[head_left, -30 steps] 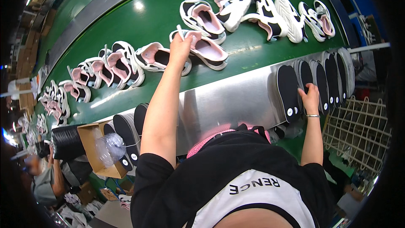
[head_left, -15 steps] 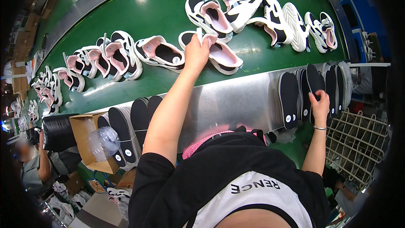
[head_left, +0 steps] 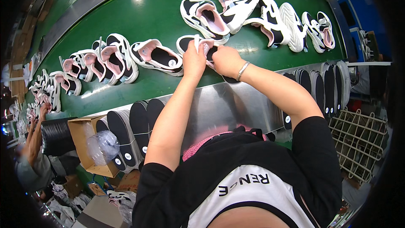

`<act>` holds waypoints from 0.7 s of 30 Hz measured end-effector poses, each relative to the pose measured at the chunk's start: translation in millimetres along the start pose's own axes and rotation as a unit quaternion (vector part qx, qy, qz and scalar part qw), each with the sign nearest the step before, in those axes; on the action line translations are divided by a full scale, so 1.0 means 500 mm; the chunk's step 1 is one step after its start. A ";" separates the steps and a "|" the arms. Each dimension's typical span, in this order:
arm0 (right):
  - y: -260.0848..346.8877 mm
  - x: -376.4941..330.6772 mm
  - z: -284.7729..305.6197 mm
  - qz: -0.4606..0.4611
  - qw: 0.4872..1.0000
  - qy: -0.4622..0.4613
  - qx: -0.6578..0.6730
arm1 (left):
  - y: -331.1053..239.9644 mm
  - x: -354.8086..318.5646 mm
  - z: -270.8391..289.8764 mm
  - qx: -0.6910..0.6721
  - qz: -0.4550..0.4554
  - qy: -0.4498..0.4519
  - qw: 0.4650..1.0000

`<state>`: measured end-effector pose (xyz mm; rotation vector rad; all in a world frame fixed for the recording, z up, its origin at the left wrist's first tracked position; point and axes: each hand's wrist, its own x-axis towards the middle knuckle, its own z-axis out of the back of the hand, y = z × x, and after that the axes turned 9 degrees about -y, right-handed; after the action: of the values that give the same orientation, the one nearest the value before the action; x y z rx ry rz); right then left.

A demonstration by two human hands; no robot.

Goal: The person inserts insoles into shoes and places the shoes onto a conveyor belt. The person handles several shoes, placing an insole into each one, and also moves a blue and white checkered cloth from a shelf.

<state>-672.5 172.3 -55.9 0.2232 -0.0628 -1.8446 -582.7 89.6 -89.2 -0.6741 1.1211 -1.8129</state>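
Observation:
On the green bench lies a white, black and pink sneaker (head_left: 183,43), partly covered by both of my hands. My left hand (head_left: 195,61) is closed on its tongue, fingers near the shoe's opening. In my right hand (head_left: 228,61) is a black insole (head_left: 230,80); one end shows below the fingers, and its front part is at the opening of the sneaker. Just left of it stands another sneaker (head_left: 139,51) with a black insole lying inside. Behind my hands rests a sneaker (head_left: 206,21) with a pink lining.
More sneakers line the bench (head_left: 160,12) on both sides. Stacks of black insoles (head_left: 317,88) stand at the right, others (head_left: 122,131) at the left beside a cardboard box (head_left: 78,131). A wire rack (head_left: 358,143) is at far right. Another person's arm (head_left: 36,137) reaches in at far left.
My right hand has moved left from the insole stacks to the sneaker, bringing a black insole. My left hand has kept hold of the tongue. The other person's arm has reached toward the far-left shoes.

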 end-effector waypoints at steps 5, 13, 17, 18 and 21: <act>-0.026 -0.043 0.043 0.030 0.997 0.012 -0.068 | 0.020 -0.011 -0.018 0.014 -0.025 -0.069 0.997; -0.023 -0.034 0.069 0.135 0.986 0.012 -0.102 | 0.006 -0.013 -0.022 -0.012 -0.001 -0.080 0.997; -0.029 0.030 -0.074 0.168 0.984 -0.014 -0.059 | 0.021 -0.025 -0.008 -0.012 0.035 -0.066 0.997; -0.023 0.038 -0.089 0.175 0.984 0.002 -0.033 | 0.033 -0.027 -0.006 -0.013 0.026 -0.079 0.996; -0.047 0.040 -0.096 0.145 0.989 -0.012 -0.020 | 0.041 -0.022 -0.043 -0.016 -0.003 -0.113 0.993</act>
<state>-691.1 163.5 -108.8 0.1546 -0.0723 -1.5570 -586.4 104.1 -117.3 -0.8790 0.9996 -1.6781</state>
